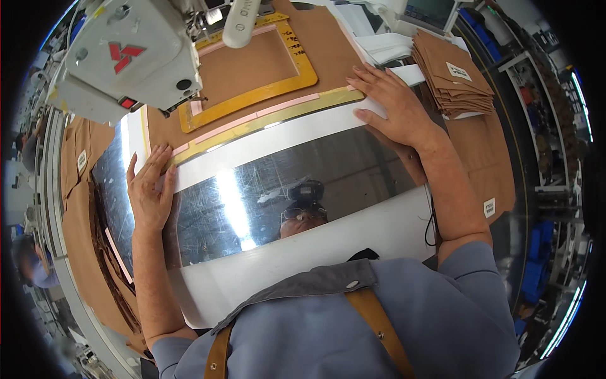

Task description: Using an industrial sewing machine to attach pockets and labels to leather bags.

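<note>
A brown flat panel (329,45), fabric-like, lies under the sewing machine head (151,72). On it rests a yellow rectangular frame (304,68) with pink strips along its inside edge. A long yellow bar (278,120), also edged with pink, runs along the panel's near side. My left hand (151,192) lies with fingers stretched at the bar's left end. At the right end my right hand (399,108) is laid flat, fingers spread, its fingertips on the panel's right corner. Neither hand grips anything. Between my forearms is a shiny metal plate (360,170), with a white strip (252,156) beyond it.
Stacked brown pieces (435,57) with a white label stand at the right, above more brown sheets (483,148). Other brown sheets (85,227) hang along the left side. The machine head overhangs the work at the upper left. A screen (431,12) stands at the back.
</note>
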Action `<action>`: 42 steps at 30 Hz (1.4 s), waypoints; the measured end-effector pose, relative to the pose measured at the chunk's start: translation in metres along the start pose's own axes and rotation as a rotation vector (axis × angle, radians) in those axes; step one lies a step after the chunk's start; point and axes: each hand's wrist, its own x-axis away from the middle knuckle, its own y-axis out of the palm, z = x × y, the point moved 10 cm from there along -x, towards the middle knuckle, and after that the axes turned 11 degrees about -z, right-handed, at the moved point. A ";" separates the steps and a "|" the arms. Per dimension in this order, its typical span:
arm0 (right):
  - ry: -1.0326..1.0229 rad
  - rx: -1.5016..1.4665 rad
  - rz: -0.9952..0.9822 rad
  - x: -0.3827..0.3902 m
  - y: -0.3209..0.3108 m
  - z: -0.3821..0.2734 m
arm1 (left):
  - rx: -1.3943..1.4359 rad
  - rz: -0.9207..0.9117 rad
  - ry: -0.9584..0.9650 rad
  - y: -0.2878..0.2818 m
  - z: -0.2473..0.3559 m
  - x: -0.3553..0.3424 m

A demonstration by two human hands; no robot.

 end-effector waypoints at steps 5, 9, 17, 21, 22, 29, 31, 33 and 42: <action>0.132 -0.202 0.230 0.005 -0.034 0.018 | -0.184 0.093 0.001 -0.016 0.001 0.010; 0.253 -0.247 0.255 0.008 -0.055 0.065 | -0.286 0.091 -0.032 -0.021 -0.001 0.020; 0.367 -0.110 0.255 -0.002 -0.066 0.128 | -0.260 0.181 -0.045 -0.015 0.015 0.033; 0.497 0.110 0.257 0.025 -0.097 0.153 | -0.214 0.161 -0.062 -0.011 0.011 0.031; 0.603 0.106 0.170 0.033 -0.103 0.166 | -0.215 0.165 -0.056 -0.013 0.011 0.032; 0.608 -0.004 0.010 0.067 -0.081 0.163 | -0.197 0.154 -0.086 -0.009 0.006 0.024; 0.519 0.060 0.112 0.064 -0.086 0.154 | -0.188 0.168 -0.069 -0.012 0.008 0.024; 0.478 0.086 0.099 0.056 -0.084 0.147 | -0.203 0.168 -0.079 -0.015 0.008 0.028; 0.334 0.184 0.300 0.075 -0.103 0.131 | -0.100 0.184 -0.056 -0.018 0.017 0.028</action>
